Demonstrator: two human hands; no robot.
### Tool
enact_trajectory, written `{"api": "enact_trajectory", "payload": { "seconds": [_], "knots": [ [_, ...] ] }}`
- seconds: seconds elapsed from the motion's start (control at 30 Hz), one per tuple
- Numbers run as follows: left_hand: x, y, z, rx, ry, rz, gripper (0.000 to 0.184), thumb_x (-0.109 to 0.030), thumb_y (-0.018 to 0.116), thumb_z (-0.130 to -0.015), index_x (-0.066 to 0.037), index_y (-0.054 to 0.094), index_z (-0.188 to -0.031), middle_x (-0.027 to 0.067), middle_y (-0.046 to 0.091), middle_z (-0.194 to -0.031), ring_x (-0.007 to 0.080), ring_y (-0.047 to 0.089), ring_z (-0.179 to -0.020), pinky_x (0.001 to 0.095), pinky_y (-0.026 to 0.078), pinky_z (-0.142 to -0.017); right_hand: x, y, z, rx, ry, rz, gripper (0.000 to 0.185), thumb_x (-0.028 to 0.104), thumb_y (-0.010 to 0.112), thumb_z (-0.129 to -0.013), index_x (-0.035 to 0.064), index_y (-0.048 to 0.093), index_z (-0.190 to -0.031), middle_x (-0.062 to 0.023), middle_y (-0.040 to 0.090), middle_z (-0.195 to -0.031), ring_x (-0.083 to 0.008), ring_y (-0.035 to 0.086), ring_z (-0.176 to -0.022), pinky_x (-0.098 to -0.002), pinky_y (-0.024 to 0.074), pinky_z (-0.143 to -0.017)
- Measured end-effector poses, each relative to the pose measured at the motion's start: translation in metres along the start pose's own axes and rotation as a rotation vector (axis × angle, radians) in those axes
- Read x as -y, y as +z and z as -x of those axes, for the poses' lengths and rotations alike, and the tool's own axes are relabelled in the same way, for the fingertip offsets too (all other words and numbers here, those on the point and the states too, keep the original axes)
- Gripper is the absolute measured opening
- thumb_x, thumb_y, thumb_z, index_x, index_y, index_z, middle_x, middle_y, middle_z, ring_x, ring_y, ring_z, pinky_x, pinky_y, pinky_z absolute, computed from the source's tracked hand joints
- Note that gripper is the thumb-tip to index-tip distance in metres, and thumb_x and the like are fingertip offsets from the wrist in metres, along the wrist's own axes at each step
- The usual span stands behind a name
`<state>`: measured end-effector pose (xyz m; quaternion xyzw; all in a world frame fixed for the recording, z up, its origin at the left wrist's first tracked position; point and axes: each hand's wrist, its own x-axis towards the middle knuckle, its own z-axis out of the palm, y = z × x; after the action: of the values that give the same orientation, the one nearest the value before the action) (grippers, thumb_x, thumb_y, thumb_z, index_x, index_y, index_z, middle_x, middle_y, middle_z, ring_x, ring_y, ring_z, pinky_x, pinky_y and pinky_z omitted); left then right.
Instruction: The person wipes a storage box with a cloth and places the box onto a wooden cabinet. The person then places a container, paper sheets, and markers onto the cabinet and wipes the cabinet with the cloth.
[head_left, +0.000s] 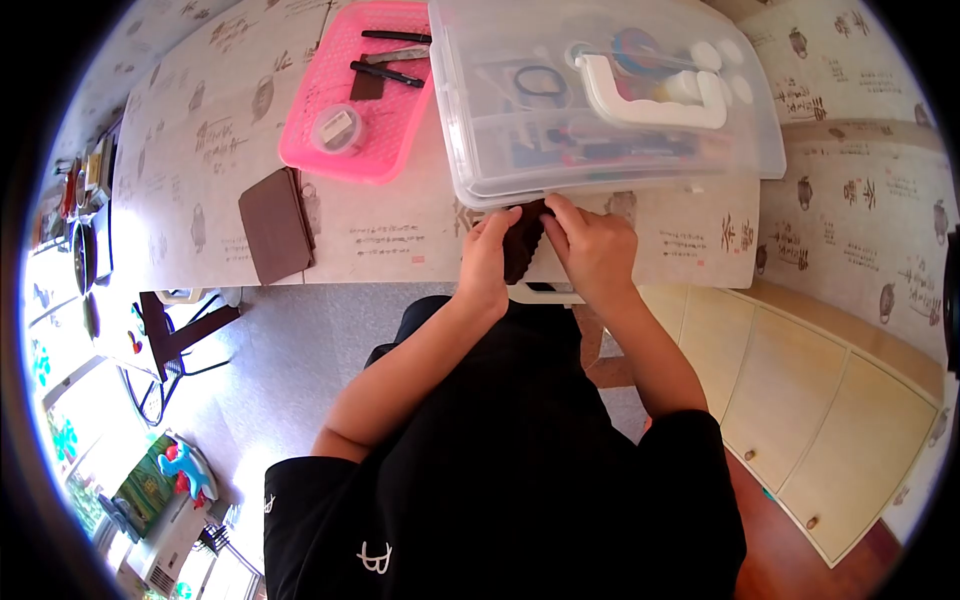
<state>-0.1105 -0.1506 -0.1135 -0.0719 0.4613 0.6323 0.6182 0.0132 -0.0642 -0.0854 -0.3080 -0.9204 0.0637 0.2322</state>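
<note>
Head view: dk brown piece (520, 248) lies btwn L hand (487, 262) & R hand (604, 252), long axis running from the fingertips back twd the body, slightly slanted. Both grips look closed on it: L pinches its L edge, R its far R end; neither clearly nearer. Box (468, 110) just beyond grip, tray (300, 130) ahead-L, brown stack (272, 228) off L.

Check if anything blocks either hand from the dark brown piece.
Nothing visible does: left hand and right hand both grip the dark brown piece directly. The clear plastic box stands just beyond it, not in between.
</note>
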Motion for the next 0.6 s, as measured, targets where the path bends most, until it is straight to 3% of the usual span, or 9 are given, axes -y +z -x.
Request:
{"api": "enact_trajectory", "payload": {
  "seconds": [0.23,0.3,0.53,0.6],
  "knots": [
    [0.005,-0.001,-0.004,-0.039,0.029,0.023,0.025,-0.023,0.059,-0.092,-0.004,0.062,-0.107,0.0046,0.065,-0.094,0.0157,0.063,-0.086,0.0309,0.051,-0.075,0.011,0.008,0.002,-0.013,0.058,-0.099,0.028,0.015,0.075,-0.079,0.0146,0.067,-0.106,-0.0046,0.062,-0.062,-0.0246,0.056,-0.049,-0.0336,0.0434,-0.049],
    [0.001,0.005,0.0,-0.086,0.056,0.014,0.017,-0.024,0.059,-0.092,-0.008,0.065,-0.088,-0.0023,0.059,-0.073,0.0085,0.053,-0.062,0.0247,0.04,-0.054,0.013,0.011,0.003,-0.007,0.079,-0.088,0.027,0.014,0.075,-0.079,0.0148,0.067,-0.106,-0.0047,0.064,-0.063,-0.0249,0.057,-0.049,-0.0333,0.0437,-0.049],
    [0.002,-0.003,0.008,-0.155,-0.017,-0.056,0.02,-0.023,0.056,-0.095,-0.006,0.064,-0.09,-0.0008,0.059,-0.074,0.0095,0.054,-0.064,0.0248,0.041,-0.058,0.012,0.033,0.03,-0.001,0.038,-0.283,0.022,0.011,0.073,-0.081,0.0139,0.068,-0.103,-0.0046,0.066,-0.068,-0.0234,0.058,-0.051,-0.0323,0.0438,-0.048],
    [0.013,-0.015,0.002,-0.062,-0.022,-0.161,0.022,-0.023,0.055,-0.096,-0.005,0.064,-0.088,-0.0013,0.058,-0.072,0.009,0.052,-0.063,0.0248,0.04,-0.058,0.006,0.036,0.042,0.024,0.158,-0.346,0.022,0.016,0.072,-0.082,0.0167,0.067,-0.103,-0.003,0.065,-0.066,-0.0233,0.058,-0.051,-0.0348,0.0445,-0.048]
  ]
}}
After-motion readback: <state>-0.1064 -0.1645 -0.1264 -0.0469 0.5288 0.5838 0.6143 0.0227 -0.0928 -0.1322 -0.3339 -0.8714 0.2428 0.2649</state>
